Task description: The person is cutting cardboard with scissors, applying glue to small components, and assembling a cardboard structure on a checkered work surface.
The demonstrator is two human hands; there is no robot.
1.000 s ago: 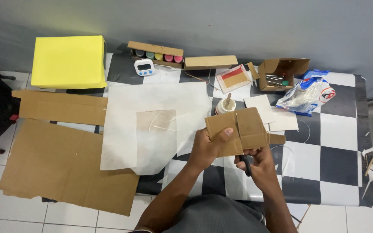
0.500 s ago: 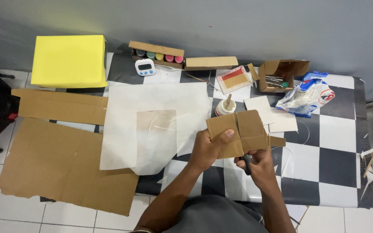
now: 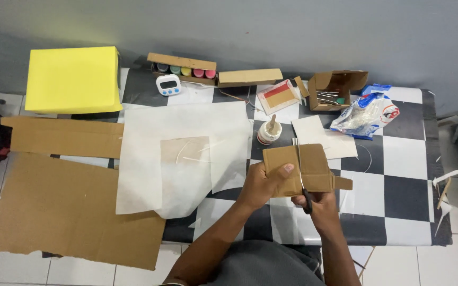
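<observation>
Now | left hand (image 3: 261,185) pinches cardboard piece (image 3: 300,169) | right hand (image 3: 322,205) grips scissors (image 3: 302,177) | glue pot (image 3: 269,131) just beyond

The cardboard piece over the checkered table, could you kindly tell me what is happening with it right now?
A person is cutting a small brown cardboard piece with scissors. The left hand has a grip on the piece's left side, thumb on top, holding it above the checkered table. The right hand works the scissors from below, the blades reaching up across the middle of the piece. A glue pot stands just beyond, white paper sheets lie to the left, and large cardboard sheets hang off the table's left edge.
</observation>
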